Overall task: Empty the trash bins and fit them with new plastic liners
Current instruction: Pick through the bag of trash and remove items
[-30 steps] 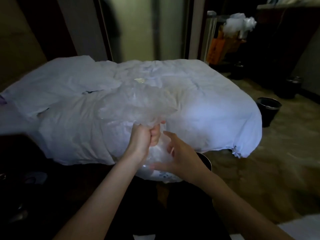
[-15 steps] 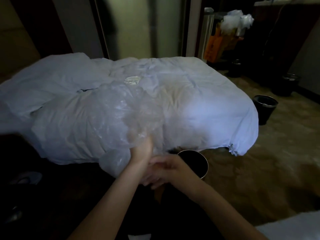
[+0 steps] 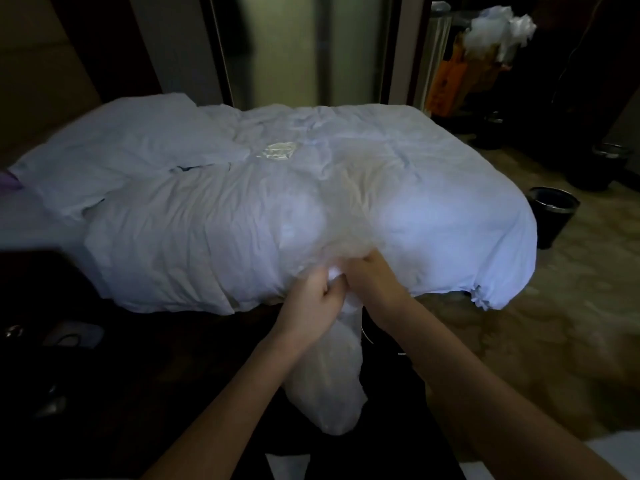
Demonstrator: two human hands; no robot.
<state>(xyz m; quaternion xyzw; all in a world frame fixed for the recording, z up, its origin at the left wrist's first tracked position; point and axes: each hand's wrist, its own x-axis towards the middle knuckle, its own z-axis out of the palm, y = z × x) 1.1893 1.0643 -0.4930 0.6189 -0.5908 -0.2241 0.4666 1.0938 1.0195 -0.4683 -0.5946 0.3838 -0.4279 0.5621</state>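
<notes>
— What fills your view?

— The bed (image 3: 242,220), duvet rumpled; I stand at its foot. A clear plastic liner (image 3: 329,386) hangs from my grip over the dark floor.

— And the hands?

— My left hand (image 3: 310,296) and right hand (image 3: 375,282) both pinch the liner's top, close together. I judge that is to find and part its mouth. The bin (image 3: 363,336) sits just below; only a sliver of rim shows.

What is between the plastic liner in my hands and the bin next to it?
Nothing visible. The plastic liner hangs from the left hand and right hand, right beside the bin. Only a sliver of rim shows, and the liner and forearm hide the opening.
</notes>
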